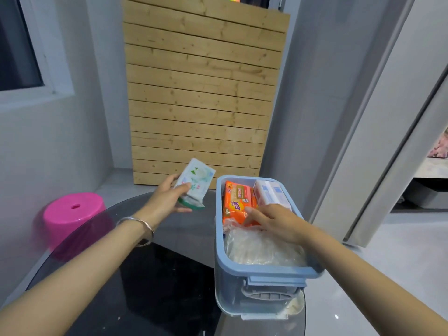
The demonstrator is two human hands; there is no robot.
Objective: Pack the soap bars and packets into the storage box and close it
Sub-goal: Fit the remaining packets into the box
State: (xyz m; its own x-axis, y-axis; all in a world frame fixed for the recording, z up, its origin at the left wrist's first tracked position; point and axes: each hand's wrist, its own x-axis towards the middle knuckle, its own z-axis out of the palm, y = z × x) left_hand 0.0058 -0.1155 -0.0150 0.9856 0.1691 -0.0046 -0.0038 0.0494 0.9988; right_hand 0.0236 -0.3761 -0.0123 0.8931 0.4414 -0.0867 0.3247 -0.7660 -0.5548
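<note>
A blue-rimmed clear storage box (219, 243) stands open on the round dark glass table (155, 287). Inside lie an orange soap packet (236, 202), a white and blue soap packet (271, 194) and a clear plastic bag (261, 251) at the near end. My left hand (167, 200) holds a white and green soap packet (196, 183) in the air just left of the box. My right hand (274, 221) reaches into the box, fingertips pressing on the orange packet and the bag's edge. No lid is in view.
A pink plastic stool (72, 214) stands to the left beyond the table. A slatted wooden panel (201, 93) leans against the wall behind. A sliding door frame (378, 117) rises on the right. The box sits near the table's right edge.
</note>
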